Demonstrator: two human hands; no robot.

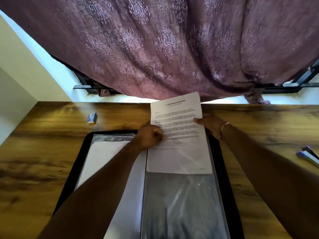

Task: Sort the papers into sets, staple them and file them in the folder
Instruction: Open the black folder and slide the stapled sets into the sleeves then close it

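The paper set [177, 128], light, limp and easily creased, is pinched at its side edges by the left hand [150, 135] and right hand [211, 125], its lower half seemingly inside the right sleeve [181, 204] of the folder [224, 169], so a two-edge hold is judged best.

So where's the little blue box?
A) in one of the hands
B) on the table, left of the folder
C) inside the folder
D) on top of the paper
B: the little blue box lies on the table, left of the folder, while the left hand and right hand hold only the paper.
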